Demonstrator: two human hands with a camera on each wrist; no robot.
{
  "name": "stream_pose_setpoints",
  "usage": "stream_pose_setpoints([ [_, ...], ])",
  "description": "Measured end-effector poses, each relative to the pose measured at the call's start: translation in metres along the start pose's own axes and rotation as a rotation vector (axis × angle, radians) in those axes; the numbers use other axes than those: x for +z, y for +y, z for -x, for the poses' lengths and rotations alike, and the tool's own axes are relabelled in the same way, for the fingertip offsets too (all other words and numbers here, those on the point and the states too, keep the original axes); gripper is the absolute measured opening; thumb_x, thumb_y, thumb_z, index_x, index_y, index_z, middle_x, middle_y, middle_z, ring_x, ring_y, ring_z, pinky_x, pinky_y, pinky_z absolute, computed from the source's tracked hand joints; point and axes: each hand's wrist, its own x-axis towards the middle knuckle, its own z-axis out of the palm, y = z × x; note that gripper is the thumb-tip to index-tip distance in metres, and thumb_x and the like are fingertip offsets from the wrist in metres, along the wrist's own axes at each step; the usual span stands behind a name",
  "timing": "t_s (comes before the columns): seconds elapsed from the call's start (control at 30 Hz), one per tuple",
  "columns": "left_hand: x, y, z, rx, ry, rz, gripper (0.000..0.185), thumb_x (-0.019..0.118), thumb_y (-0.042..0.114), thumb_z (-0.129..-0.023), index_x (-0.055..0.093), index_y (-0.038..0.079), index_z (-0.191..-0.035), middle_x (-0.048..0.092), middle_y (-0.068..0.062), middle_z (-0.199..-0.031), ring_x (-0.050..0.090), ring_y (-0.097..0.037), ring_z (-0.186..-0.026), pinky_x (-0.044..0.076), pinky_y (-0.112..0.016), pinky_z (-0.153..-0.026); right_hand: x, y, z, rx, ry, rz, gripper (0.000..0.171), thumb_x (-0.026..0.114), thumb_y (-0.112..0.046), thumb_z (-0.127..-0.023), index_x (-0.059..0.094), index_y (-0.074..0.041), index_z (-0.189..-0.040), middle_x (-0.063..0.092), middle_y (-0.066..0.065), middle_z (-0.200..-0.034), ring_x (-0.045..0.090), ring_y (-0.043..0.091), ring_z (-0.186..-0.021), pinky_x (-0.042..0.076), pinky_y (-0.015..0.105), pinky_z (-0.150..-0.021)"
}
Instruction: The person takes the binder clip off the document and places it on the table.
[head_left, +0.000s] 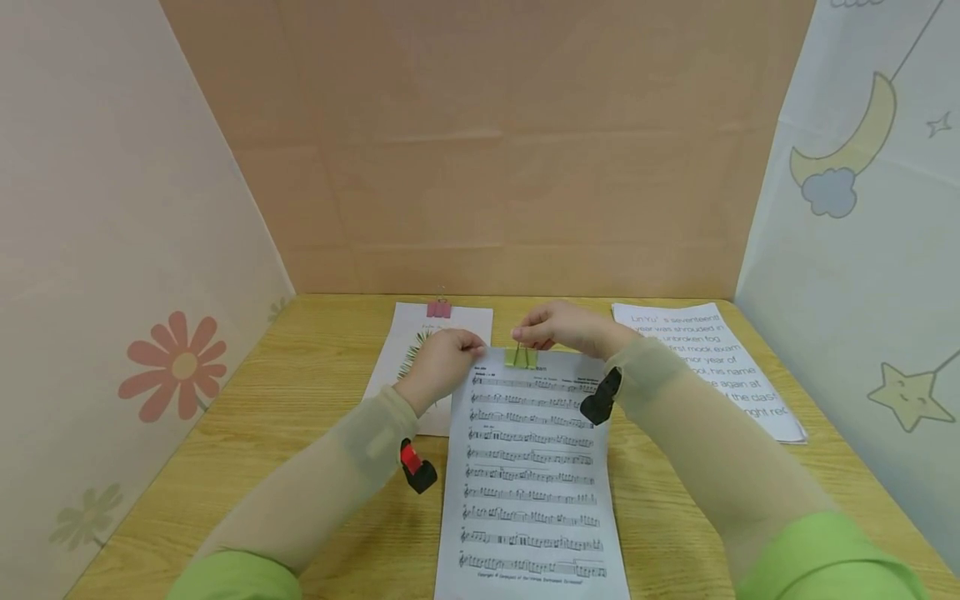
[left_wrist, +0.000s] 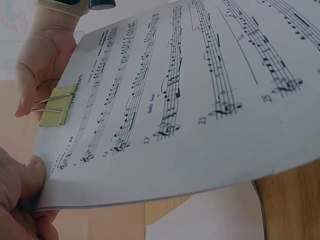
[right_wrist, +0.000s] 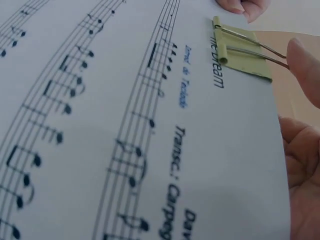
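Left hand (head_left: pixel 446 363) pinches one music score (head_left: pixel 531 475); right hand (head_left: pixel 572 327) pinches its one yellow-green binder clip (head_left: pixel 521 358). Beyond lie one leaf print (head_left: pixel 408 354), one text document (head_left: pixel 708 367).

Sheet music (head_left: pixel 534 467), white with black staves (head_left: pixel 532 498); binder clip (head_left: pixel 521 358) at its 12 o'clock, yellow-green. Second clip (head_left: pixel 439 310), toward 11 o'clock, pink. Tabletop (head_left: pixel 292 400), yellow-brown wood grain. Sleeves (head_left: pixel 825 558) at 4 and 8 o'clock, lime green.
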Motion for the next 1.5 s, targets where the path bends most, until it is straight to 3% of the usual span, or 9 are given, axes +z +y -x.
stream_pose_setpoints([
  [0.17,0.0007,-0.0007,0.0007,-0.005,-0.004,0.006,0.017,0.058,0.019,-0.097,0.073,0.012,-0.097,0.067,0.001,-0.087,0.060,-0.017,-0.082,0.051,-0.032,-0.073,0.0026,0.0027,-0.0005,-0.018,0.016,-0.010,0.031,0.066,-0.031,-0.091,0.069,-0.002,-0.099,0.060,0.005,-0.087,0.055,0.025,-0.091,0.043,0.041,-0.089],
  [0.37,0.0019,-0.0022,-0.0001,-0.015,-0.004,0.006,0.016,0.058,0.019,-0.097,0.073,0.013,-0.098,0.066,0.001,-0.089,0.059,-0.018,-0.085,0.050,-0.032,-0.074,0.0051,0.0040,0.0007,-0.017,0.055,0.004,0.028,0.068,-0.032,-0.089,0.071,-0.008,-0.103,0.065,0.005,-0.098,0.055,0.025,-0.098,0.038,0.049,-0.097],
  [0.53,0.0013,-0.0021,0.0001,-0.013,-0.003,-0.007,0.016,0.058,0.019,-0.097,0.073,0.012,-0.099,0.066,0.001,-0.089,0.059,-0.018,-0.085,0.050,-0.032,-0.075,0.0067,0.0032,0.0007,-0.019,0.081,0.035,0.026,0.068,-0.034,-0.089,0.073,-0.012,-0.101,0.065,0.003,-0.099,0.055,0.023,-0.098,0.038,0.044,-0.095],
  [1.5,-0.0009,-0.0078,-0.0032,-0.056,0.004,-0.009,0.016,0.058,0.020,-0.097,0.073,0.014,-0.099,0.066,0.001,-0.091,0.058,-0.019,-0.087,0.048,-0.034,-0.075,0.0066,0.0030,0.0039,-0.058,0.126,0.129,0.027,0.067,-0.036,-0.090,0.073,-0.014,-0.104,0.066,0.002,-0.110,0.056,0.022,-0.105,0.038,0.048,-0.097],
])
